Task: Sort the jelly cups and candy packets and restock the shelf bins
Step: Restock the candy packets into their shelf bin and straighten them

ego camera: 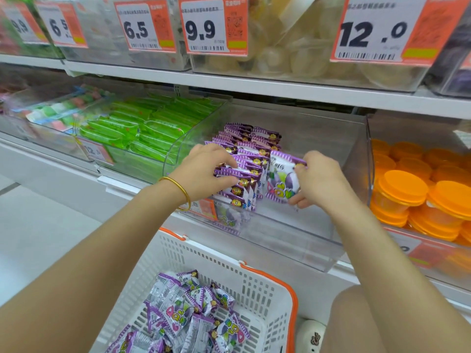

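In the clear bin [318, 240], the left hand [204, 171] has its fingers curled over the standing row of candy packets [246, 154], seemingly gripping it. Just right, the right hand [321, 182] pinches one upright packet [281, 179]. Best to brace the row, then slide the packet in flush.

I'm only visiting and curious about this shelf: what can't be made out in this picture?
Head view:
Bin price tag: mostly behind the wrist of the left hand, gripping the packet row.
Basket: cut off by the bottom edge, packet count unknown.
Small print on the 12.0 tag: too blurred to read.
Purple packet pinched by the right hand: right side covered by that hand.
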Motion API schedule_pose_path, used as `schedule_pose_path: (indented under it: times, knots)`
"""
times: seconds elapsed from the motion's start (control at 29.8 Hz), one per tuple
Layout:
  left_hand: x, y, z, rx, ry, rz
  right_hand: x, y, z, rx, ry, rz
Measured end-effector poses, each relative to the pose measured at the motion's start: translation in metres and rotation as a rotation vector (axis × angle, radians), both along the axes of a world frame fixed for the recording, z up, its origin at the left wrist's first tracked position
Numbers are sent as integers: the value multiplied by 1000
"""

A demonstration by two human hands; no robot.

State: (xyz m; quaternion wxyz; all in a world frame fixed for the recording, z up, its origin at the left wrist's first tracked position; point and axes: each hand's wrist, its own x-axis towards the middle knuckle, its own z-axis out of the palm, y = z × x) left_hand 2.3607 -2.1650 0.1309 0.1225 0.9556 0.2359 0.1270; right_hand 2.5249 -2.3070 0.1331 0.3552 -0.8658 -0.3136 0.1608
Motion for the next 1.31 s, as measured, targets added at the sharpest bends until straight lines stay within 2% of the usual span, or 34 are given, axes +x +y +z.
schedule_pose_path:
  times: [0.07, 0.17, 0.34, 0.44, 0.57, 0.67, 0.74, 0.84, 0.94, 1.04, 1.14, 1.21, 1.31]
  knots:
    - [10, -11, -4, 58, 5, -20, 17, 16, -6, 48, -66, -123]
    - [24, -21, -17, 142, 133, -30, 34, 37, -15, 63, -91, -312]
    - [29, -18, -28, 182, 196, -9, 56, 74, -28, 63, 18, -366]
    - [26, -16, -30, 169, 131, -36, 64, 88, -33, 208, 131, -421]
    - [23, -15, -30, 227, 106, -13, 58, 91, -49, 362, 122, -501]
    - [20, -18, -31, 288, 113, 27, 51, 89, -56, 512, 189, -631]
    - [18, -17, -32, 298, 120, 54, 48, 90, -58, 476, 136, -589]
    - [16, -18, -31, 276, 113, 74, 42, 100, -61, 494, 226, -399]
    - [17, -18, -32, 255, 112, 68, 61, 118, -84, 468, 203, -278]
    - [18, -14, -32, 254, 95, 51, 56, 114, -77, 451, 232, -245]
    - [10, -17, -26, 307, -109, 10, 48, 97, -50, 450, 210, -299]
    - [-5, -24, -21, 350, -287, -4, 24, 72, -21, 535, 141, -272]
    - [-47, -51, -29, 350, -441, 29, -46, 10, 3, 675, 136, 1]
